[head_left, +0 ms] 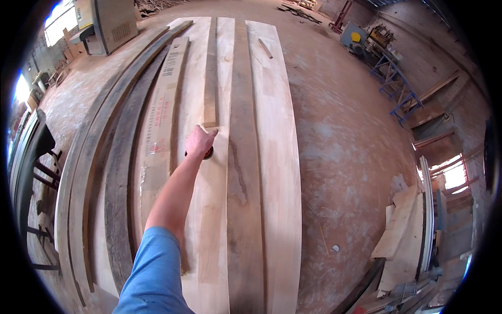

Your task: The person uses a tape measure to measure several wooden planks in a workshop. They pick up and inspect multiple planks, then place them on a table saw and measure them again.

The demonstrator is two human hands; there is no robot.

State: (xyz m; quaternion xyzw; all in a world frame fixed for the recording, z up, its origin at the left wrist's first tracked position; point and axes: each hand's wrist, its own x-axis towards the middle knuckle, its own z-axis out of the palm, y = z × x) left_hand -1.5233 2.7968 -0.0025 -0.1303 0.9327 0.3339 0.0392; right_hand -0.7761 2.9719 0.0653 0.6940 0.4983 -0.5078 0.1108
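Observation:
My left hand [198,142] reaches out over the long pale panel, its fingers closed round a small round black and orange tape measure [208,153], mostly hidden under the palm. Just beyond the knuckles is the near end of a narrow wooden board [209,94], which runs away from me. To the right of the hand lies a long, wider brown board [243,157] with a dark stain. A long flat cardboard package [159,118] is to its left. My right hand is out of view.
Dark, rough planks [121,172] line the panel's left side. A short stick [265,48] lies near the panel's far end [280,68]. Blue metal trestles [397,86] and a machine [357,44] stand far right. Wood offcuts [400,225] lean at the near right; a large cabinet [112,26] stands far left.

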